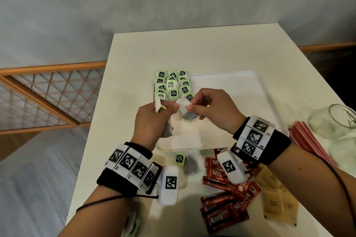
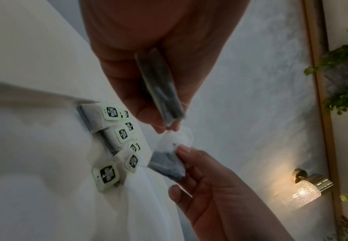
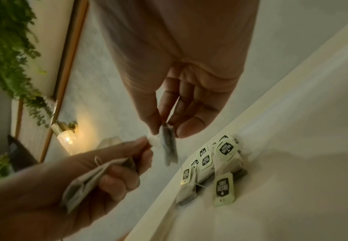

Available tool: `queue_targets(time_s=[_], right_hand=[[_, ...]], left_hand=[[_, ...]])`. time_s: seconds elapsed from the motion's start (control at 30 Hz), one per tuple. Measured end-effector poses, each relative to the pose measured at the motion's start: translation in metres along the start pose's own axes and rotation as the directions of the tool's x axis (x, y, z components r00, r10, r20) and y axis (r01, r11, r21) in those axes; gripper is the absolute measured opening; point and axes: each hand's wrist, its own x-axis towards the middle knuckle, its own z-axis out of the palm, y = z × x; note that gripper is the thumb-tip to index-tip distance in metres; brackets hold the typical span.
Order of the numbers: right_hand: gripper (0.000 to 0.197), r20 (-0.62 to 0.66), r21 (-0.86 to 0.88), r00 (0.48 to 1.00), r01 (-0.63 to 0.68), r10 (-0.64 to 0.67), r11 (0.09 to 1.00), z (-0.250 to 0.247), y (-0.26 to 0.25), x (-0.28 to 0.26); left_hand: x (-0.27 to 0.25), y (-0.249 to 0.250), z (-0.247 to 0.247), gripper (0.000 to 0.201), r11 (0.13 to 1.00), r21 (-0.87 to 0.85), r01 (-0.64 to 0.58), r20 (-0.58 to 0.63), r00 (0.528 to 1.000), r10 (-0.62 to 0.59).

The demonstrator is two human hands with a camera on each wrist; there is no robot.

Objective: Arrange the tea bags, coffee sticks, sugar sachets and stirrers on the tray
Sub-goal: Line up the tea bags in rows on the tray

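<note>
The tea-bag step is in hand. The left hand (image 1: 152,119) grips a few spare paper tea bags (image 3: 86,181), while the right hand's (image 1: 210,109) fingers (image 2: 184,152) pinch one dark-filled white tea bag (image 1: 185,110) above the white plastic tray (image 1: 240,86) on the desk. Next (probably) it joins the green-tagged rows (image 1: 173,86) at the tray's left edge, tag upward.
</note>
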Motion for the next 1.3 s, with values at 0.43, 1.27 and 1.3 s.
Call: queue_targets(time_s=[0.43, 1.27, 1.3], right_hand=[[0.012, -0.039, -0.233, 0.984, 0.161, -0.175, 0.959, 0.023, -0.004, -0.002], [0.020, 0.166, -0.745, 0.951, -0.053, 0.261, 0.665, 0.019, 0.016, 0.048], [0.020, 0.171, -0.742, 0.947, -0.057, 0.271, 0.668, 0.018, 0.016, 0.050]], left_hand=[[-0.001, 0.000, 0.008, 0.011, 0.998, -0.055, 0.041, -0.006, 0.999, -0.041], [0.020, -0.020, -0.031, 0.035, 0.972, 0.234, 0.026, -0.140, 0.990, 0.008], [0.020, -0.020, -0.031, 0.034, 0.970, 0.241, 0.026, -0.141, 0.990, 0.008]])
